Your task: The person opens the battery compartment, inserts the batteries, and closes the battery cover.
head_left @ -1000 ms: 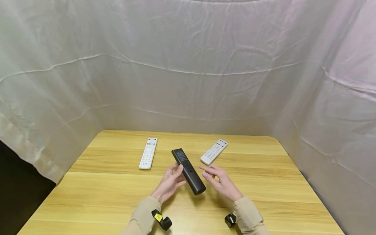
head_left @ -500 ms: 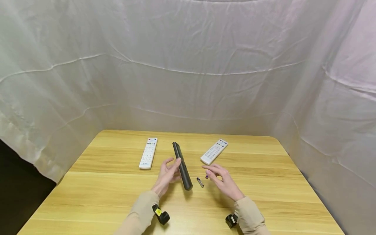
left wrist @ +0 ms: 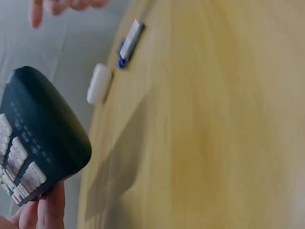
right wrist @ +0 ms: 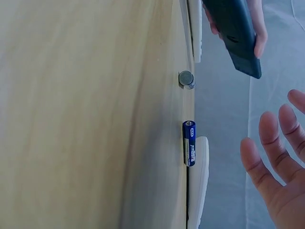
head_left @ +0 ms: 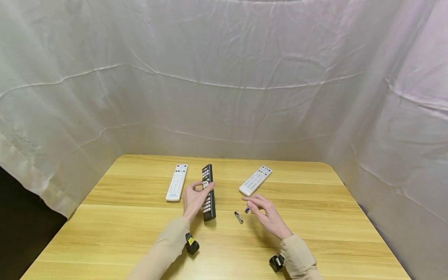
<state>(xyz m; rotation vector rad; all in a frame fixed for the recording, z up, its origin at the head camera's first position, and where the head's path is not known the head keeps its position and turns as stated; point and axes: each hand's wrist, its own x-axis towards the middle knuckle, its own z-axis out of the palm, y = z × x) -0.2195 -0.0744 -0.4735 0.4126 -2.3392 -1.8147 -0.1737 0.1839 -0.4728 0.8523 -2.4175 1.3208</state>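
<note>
My left hand (head_left: 194,200) grips a black remote control (head_left: 209,208), thumb across its buttons. The remote is raised above the table, its button side facing left and up. In the left wrist view the remote's (left wrist: 52,124) rounded end looms close. Two small batteries lie on the wood: one battery (head_left: 238,217) between the hands, and a blue battery (right wrist: 189,145) below the right fingertips. My right hand (head_left: 268,218) hovers over that spot with fingers spread and bent a little, holding nothing; the right wrist view shows a gap between its fingers (right wrist: 259,169) and the batteries.
A white remote control (head_left: 176,182) lies on the table to the left of the black one. Another white remote control (head_left: 255,181) lies slantwise beyond my right hand. Pale curtains (head_left: 224,116) enclose the table (head_left: 122,241) at the back and sides.
The black remote has turned from back side up to button side showing, moving left with my left hand. Two batteries have come into view on the table. The right hand has barely moved.
</note>
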